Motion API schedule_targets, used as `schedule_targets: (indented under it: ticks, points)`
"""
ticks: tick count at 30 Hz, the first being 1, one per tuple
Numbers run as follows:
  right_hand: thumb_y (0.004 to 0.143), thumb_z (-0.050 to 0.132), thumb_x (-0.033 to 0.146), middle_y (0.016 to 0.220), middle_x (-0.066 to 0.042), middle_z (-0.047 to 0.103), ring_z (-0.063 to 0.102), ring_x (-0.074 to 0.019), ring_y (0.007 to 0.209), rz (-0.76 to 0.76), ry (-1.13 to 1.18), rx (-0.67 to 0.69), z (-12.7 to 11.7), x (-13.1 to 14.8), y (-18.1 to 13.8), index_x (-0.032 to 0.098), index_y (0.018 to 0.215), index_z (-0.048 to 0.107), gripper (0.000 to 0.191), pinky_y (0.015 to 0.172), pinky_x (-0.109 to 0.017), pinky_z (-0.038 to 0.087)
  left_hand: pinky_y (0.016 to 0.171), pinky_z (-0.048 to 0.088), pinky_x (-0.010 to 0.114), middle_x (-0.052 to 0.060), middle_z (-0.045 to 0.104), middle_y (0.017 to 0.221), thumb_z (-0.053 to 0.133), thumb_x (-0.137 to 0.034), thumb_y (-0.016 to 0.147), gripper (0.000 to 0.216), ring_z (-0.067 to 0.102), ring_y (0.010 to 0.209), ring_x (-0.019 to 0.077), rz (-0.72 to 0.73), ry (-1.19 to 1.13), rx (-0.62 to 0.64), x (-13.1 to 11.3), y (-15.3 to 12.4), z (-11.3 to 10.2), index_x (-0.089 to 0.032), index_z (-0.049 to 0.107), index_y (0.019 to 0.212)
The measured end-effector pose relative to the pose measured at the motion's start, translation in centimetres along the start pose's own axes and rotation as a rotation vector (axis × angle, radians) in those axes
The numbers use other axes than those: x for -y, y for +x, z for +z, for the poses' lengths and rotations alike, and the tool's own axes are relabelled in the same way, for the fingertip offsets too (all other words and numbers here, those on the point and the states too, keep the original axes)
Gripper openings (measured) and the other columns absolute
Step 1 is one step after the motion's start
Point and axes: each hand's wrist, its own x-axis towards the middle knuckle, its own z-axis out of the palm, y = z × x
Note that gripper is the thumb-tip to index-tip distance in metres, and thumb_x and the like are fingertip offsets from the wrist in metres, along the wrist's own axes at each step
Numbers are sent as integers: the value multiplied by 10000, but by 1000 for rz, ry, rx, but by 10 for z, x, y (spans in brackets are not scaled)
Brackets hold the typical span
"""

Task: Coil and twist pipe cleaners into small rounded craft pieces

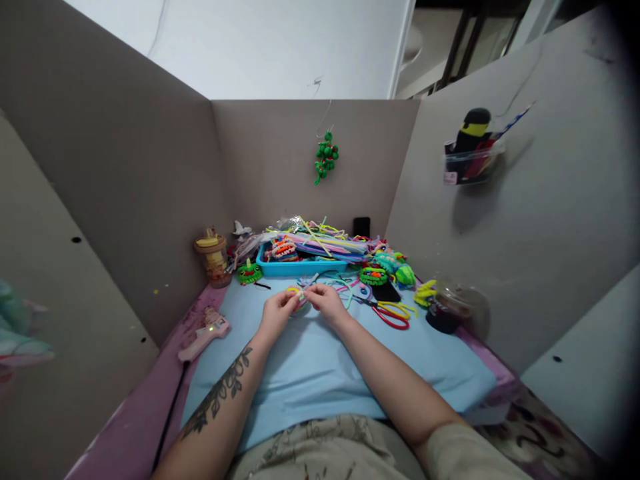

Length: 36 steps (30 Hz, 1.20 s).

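My left hand (pixel 277 311) and my right hand (pixel 327 300) meet over the light blue mat (pixel 320 373), fingers pinched together on a small multicoloured pipe-cleaner piece (pixel 299 298). The piece is mostly hidden by my fingers. Just behind my hands stands a blue tray (pixel 295 268) piled with pipe cleaners (pixel 325 241). Loose pipe cleaners and red-handled scissors (pixel 393 313) lie to the right of my right hand.
A pink glue gun (pixel 206 333) lies at the left on the purple table. A wooden spool (pixel 212 256) stands at back left. A dark lidded cup (pixel 447 308) sits at right. Cardboard walls enclose the desk; a green ornament (pixel 325 157) hangs on the back wall.
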Motion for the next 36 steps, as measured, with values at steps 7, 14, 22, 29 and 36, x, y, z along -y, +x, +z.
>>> schedule_targets:
  ticks: [7, 14, 22, 29, 36]
  points:
    - [625, 702, 381, 425, 67, 441, 326, -56, 397, 28, 51, 36, 0, -6, 2, 154, 608, 587, 254, 408, -209, 210, 549, 449, 223, 6, 605, 624, 704, -450, 649, 347, 541, 528, 94, -154, -152, 42, 1, 0, 2, -118, 639, 728]
    - [601, 737, 378, 442, 67, 467, 337, -51, 384, 40, 139, 85, 0, -6, 3, 161, 631, 572, 274, 392, -205, 220, 464, 357, 199, -25, 510, 533, 666, -481, 687, 370, 424, 435, 55, -168, -248, 161, -8, -4, -1, -124, 572, 656]
    - [559, 747, 306, 587, 27, 595, 312, -32, 408, 49, 212, 128, 0, 8, -4, 159, 752, 659, 258, 408, -203, 166, 377, 197, 176, -70, 391, 518, 626, -421, 765, 301, 224, 370, 10, -315, -384, 483, -14, -7, -8, -128, 581, 817]
    - [608, 705, 369, 584, 6, 594, 432, -89, 505, -28, 135, 115, 1, 7, -4, 162, 698, 669, 229, 486, -221, 280, 405, 303, 190, 41, 628, 723, 645, -471, 722, 387, 460, 429, 54, -269, -294, 341, -14, -7, -6, -138, 632, 919]
    - [629, 681, 399, 546, 29, 525, 424, -101, 550, -97, -28, -72, 0, -3, 1, 160, 607, 598, 254, 552, -232, 337, 636, 464, 249, 43, 670, 783, 782, -372, 568, 415, 602, 673, 146, 106, 50, -21, -1, -6, 7, -145, 634, 882]
